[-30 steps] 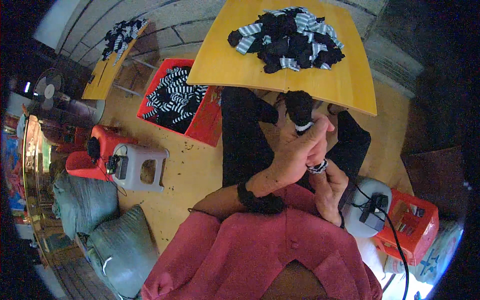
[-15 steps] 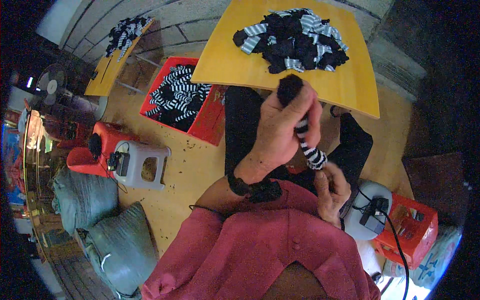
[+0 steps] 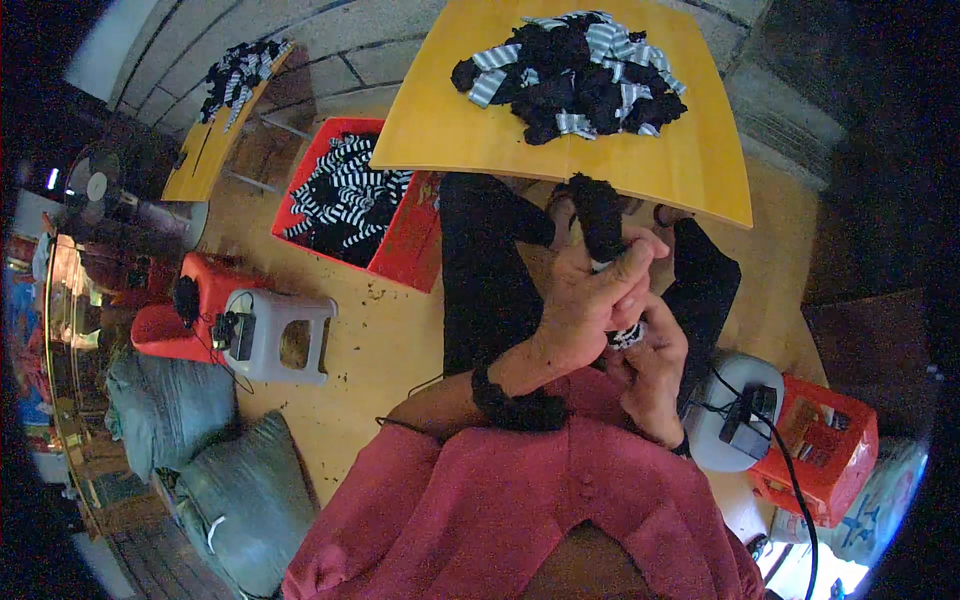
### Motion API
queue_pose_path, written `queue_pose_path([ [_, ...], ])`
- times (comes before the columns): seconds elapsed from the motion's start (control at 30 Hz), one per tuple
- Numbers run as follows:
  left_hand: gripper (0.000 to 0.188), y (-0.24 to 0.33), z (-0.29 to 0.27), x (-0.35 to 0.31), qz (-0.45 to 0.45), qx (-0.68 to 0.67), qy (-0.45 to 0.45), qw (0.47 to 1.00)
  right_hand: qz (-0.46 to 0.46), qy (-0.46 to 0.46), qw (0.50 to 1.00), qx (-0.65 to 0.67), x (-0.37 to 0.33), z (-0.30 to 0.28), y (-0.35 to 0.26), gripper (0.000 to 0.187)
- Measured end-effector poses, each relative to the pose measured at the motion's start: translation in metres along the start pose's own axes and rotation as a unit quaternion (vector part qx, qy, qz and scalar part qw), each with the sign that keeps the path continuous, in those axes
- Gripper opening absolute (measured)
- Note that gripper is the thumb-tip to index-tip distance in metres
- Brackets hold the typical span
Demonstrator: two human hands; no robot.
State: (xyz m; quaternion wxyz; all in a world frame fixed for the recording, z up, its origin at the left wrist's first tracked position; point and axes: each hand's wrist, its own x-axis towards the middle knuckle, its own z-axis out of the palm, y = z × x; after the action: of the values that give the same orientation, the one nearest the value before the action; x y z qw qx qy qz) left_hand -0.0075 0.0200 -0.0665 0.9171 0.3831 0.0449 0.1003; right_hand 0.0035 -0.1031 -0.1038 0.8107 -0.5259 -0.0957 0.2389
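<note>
Over my lap, both hands grip a black-and-white striped knit piece (image 3: 602, 222), tube-like and similar to a sock. My left hand (image 3: 588, 305) is closed round its middle, and the fuzzy black end sticks up above the fist. Just below, my right hand (image 3: 655, 368) pinches the striped lower end, close against the left hand. Most of the piece is hidden inside the fingers. Beyond my hands, a pile of black and grey-striped knit pieces (image 3: 585, 85) lies on the yellow table (image 3: 450, 130).
To the left of the table stands a red box (image 3: 408, 235) holding striped knit pieces (image 3: 350, 205). A grey stool (image 3: 285, 330), stuffed green sacks (image 3: 240, 500) and a second small table (image 3: 195, 165) are on the left. At right are another grey stool (image 3: 740, 400) with a cable and a red crate (image 3: 825, 440).
My hands have come together, bunching the striped stretch between them. More of the black end now rises above my left fist, which has moved slightly down and toward the right hand.
</note>
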Motion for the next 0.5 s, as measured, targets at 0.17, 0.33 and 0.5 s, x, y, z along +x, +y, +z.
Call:
queue_pose_path([
  [0.17,0.021,0.011,0.005,-0.001,0.034,0.017,0.003,0.999,0.076,-0.073,0.992,0.076,0.006,0.003,-0.009,0.032],
  [0.33,0.024,0.028,0.009,0.008,0.124,0.008,0.007,0.992,-0.013,-0.024,0.993,-0.114,-0.007,-0.004,-0.008,0.029],
  [0.5,0.024,0.031,0.005,0.008,0.13,0.052,-0.009,0.99,-0.05,0.019,0.98,-0.193,-0.011,-0.007,-0.003,0.026],
])
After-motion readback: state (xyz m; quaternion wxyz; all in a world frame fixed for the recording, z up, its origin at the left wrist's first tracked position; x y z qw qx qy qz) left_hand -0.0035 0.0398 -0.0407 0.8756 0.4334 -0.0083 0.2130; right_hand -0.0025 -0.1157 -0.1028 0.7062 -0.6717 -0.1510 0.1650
